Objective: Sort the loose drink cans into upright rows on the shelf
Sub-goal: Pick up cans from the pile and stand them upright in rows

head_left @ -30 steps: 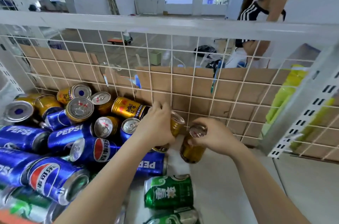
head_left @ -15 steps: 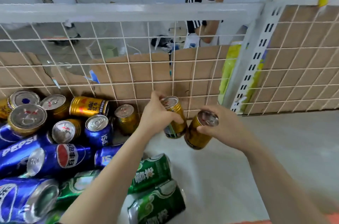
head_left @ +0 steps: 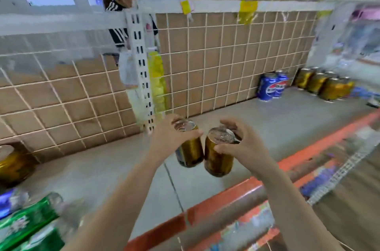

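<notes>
the grey shelf deck [head_left: 257,127] runs wide between a cardboard-backed wire mesh [head_left: 226,55] and an orange front rail [head_left: 308,156]. far to the right, upright rows are already begun: the standing gold cans [head_left: 327,86] are grouped near the back, with two blue pepsi cans [head_left: 271,86] near them on their left. at the lower left, blurred loose green cans [head_left: 26,220] lie on their sides, and a tipped gold can [head_left: 14,166] lies above them by the mesh. over the middle of the deck the left hand [head_left: 168,141] wraps fingers and thumb round the left gold can [head_left: 191,154], while the right hand [head_left: 246,148] clamps its curled fingers on the top and side of the right gold can [head_left: 218,158]. both cans hang roughly upright, side by side and about touching, clear of the deck. this looks like the carry step, from pile to row. the next move likely calls for swinging both cans well to the right and setting them down upright at the gold row's near end, without toppling its neighbours.
</notes>
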The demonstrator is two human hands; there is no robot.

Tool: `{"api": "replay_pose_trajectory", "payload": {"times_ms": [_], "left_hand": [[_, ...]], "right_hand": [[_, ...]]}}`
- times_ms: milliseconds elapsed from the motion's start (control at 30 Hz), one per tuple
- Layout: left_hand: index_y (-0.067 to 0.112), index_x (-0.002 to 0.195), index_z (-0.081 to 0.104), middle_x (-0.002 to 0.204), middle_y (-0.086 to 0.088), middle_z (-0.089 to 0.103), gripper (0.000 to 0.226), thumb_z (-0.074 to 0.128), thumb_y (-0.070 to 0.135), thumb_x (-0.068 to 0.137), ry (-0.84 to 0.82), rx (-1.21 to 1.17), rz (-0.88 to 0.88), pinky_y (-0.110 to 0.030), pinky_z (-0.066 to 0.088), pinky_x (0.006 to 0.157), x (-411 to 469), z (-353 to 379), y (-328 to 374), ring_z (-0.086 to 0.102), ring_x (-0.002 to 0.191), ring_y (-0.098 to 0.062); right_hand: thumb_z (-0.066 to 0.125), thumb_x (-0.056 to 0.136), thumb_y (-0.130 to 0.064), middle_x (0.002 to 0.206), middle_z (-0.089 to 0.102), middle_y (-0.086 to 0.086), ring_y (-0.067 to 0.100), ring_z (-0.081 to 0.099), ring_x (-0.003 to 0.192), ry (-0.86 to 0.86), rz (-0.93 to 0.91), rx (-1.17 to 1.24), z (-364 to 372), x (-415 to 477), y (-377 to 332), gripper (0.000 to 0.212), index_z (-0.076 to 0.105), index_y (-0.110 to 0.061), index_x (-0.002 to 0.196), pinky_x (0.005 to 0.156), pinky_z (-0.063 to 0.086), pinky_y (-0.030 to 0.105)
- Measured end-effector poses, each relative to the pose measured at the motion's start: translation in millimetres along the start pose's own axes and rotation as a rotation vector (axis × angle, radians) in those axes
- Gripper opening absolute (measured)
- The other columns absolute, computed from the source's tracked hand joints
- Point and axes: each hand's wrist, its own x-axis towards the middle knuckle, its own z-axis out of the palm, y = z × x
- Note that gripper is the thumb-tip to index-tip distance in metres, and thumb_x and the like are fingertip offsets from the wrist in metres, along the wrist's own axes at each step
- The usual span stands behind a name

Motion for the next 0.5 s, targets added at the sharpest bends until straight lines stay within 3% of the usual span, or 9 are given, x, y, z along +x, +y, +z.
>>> {"api": "replay_pose_trajectory", "payload": {"times_ms": [33, 100, 300, 500], "left_hand": [[0.017, 0.109, 0.057, 0.096, 0.011, 0.056, 0.053, 0.082, 0.033, 0.066, -0.019, -0.026, 0.019, -0.001, 0.037, 0.065, 0, 20, 10, 0.051, 0.082, 0.0], [0.02, 0.104, 0.058, 0.089, 0.017, 0.055, 0.046, 0.083, 0.03, 0.066, -0.052, -0.054, 0.068, -0.001, 0.038, 0.061, -1, 70, 33, 0.05, 0.08, 0.003], [0.022, 0.108, 0.058, 0.097, 0.009, 0.058, 0.052, 0.082, 0.036, 0.065, -0.142, -0.028, 0.129, -0.019, 0.039, 0.07, 1, 194, 90, 0.053, 0.091, -0.009], [0.024, 0.106, 0.056, 0.103, 0.005, 0.059, 0.059, 0.083, 0.044, 0.058, -0.219, 0.02, 0.2, -0.022, 0.042, 0.075, 26, 282, 132, 0.056, 0.095, -0.012]], "right_hand": [[0.08, 0.063, -0.004, 0.111, 0.062, -0.008, 0.01, 0.059, 0.105, 0.014, 0.015, 0.026, -21, -4, 10, 0.058, 0.056, -0.039, 0.103, 0.09, 0.048, 0.026], [0.079, 0.062, -0.004, 0.111, 0.064, -0.008, 0.01, 0.06, 0.103, 0.038, 0.029, 0.06, -70, -12, 29, 0.056, 0.057, -0.037, 0.102, 0.089, 0.048, 0.025], [0.073, 0.052, -0.015, 0.108, 0.066, -0.008, 0.005, 0.063, 0.097, 0.14, 0.065, 0.102, -183, -31, 76, 0.056, 0.058, -0.036, 0.102, 0.088, 0.049, 0.024], [0.072, 0.051, -0.016, 0.108, 0.067, -0.008, 0.01, 0.062, 0.102, 0.254, 0.099, 0.139, -259, -24, 116, 0.054, 0.061, -0.035, 0.1, 0.093, 0.049, 0.032]]}}
